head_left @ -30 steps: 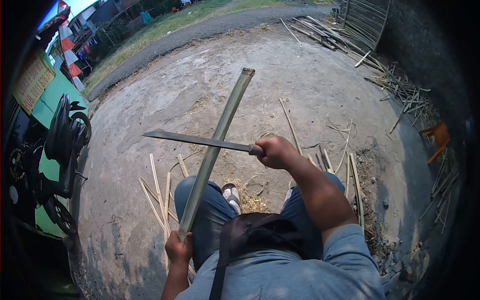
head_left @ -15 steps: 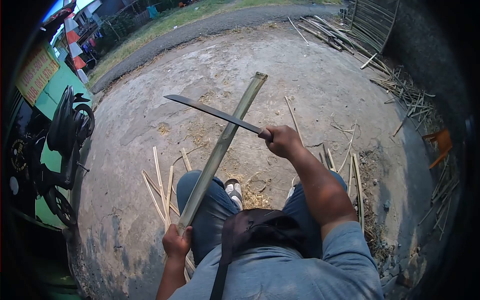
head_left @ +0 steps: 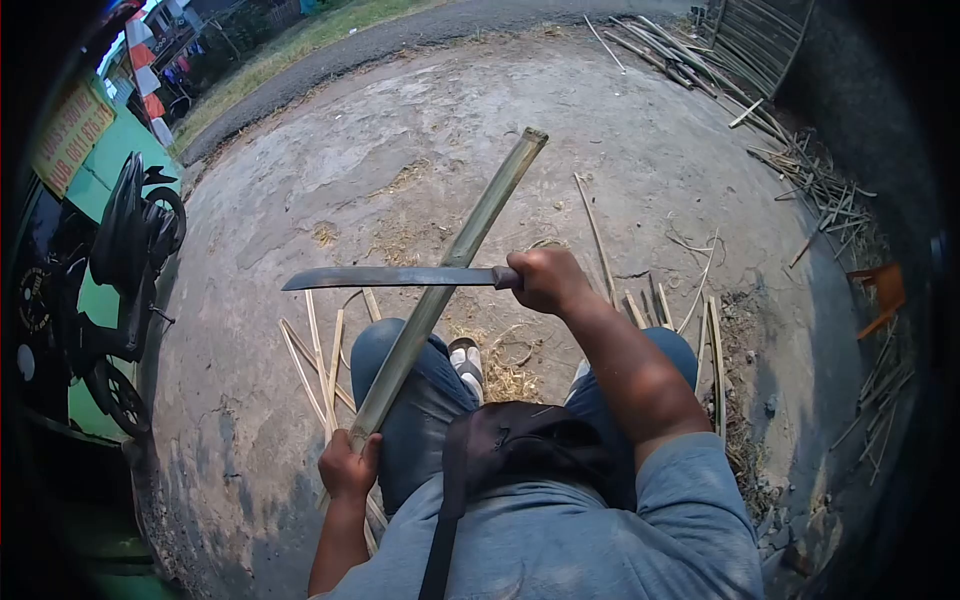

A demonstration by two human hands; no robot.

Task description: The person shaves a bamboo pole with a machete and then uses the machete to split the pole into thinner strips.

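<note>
A long bamboo strip slants up and away over my left thigh, its far end raised beyond my knees. My left hand is wrapped round its near end. The handle of a long machete is in my right hand, in front of my right knee. Its dark blade points left, nearly level in view, and crosses the strip around its middle. Whether the blade touches the strip cannot be made out.
Cut strips lie beside my left leg, others by my right. Shavings cover the ground between my feet. A motorbike stands at left; bamboo piles and an orange object are at right.
My right hand has moved slightly left and the machete blade has swung down to nearly level, crossing the strip lower along it. My left hand still grips the strip.
</note>
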